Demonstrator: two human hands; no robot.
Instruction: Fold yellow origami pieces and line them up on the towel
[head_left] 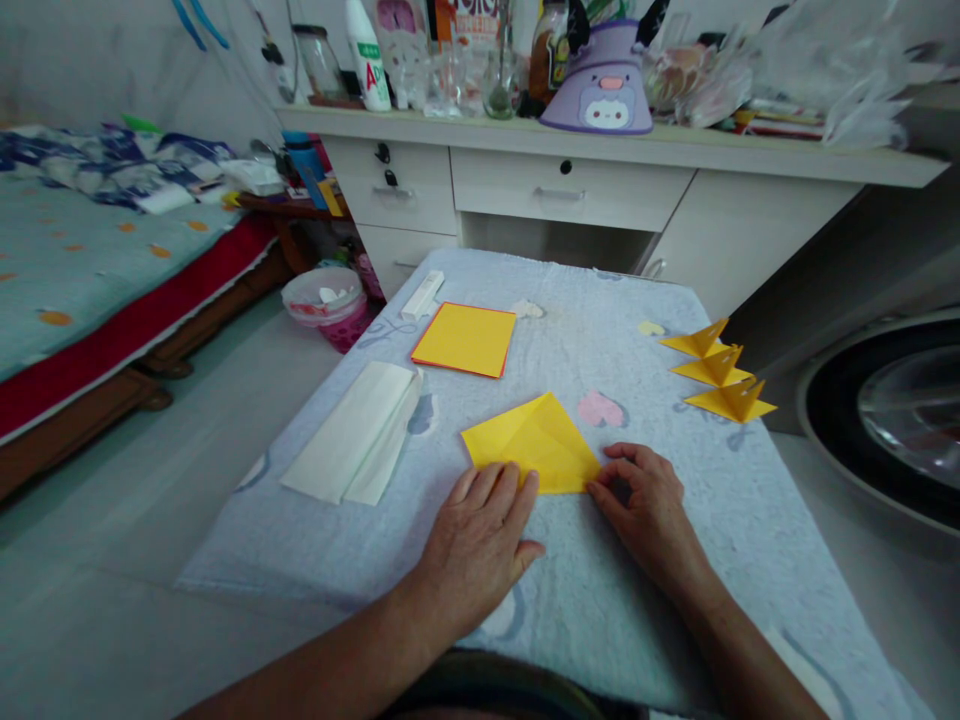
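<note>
A folded sheet of yellow origami paper lies on the cloth-covered table in front of me. My left hand rests flat on its lower left edge, fingers extended and thumb apart. At the paper's lower right corner, my right hand pinches the tip between thumb and forefinger. Farther back sits a stack of square yellow paper with a red-orange edge. Several folded yellow paper figures with pointed wings stand in a row at the right edge of the table.
Left of the paper lies a folded white tissue; a small white stick-like object is behind it. A white cabinet crowded with bottles and bags stands beyond the table. A pink bin and a bed are at left.
</note>
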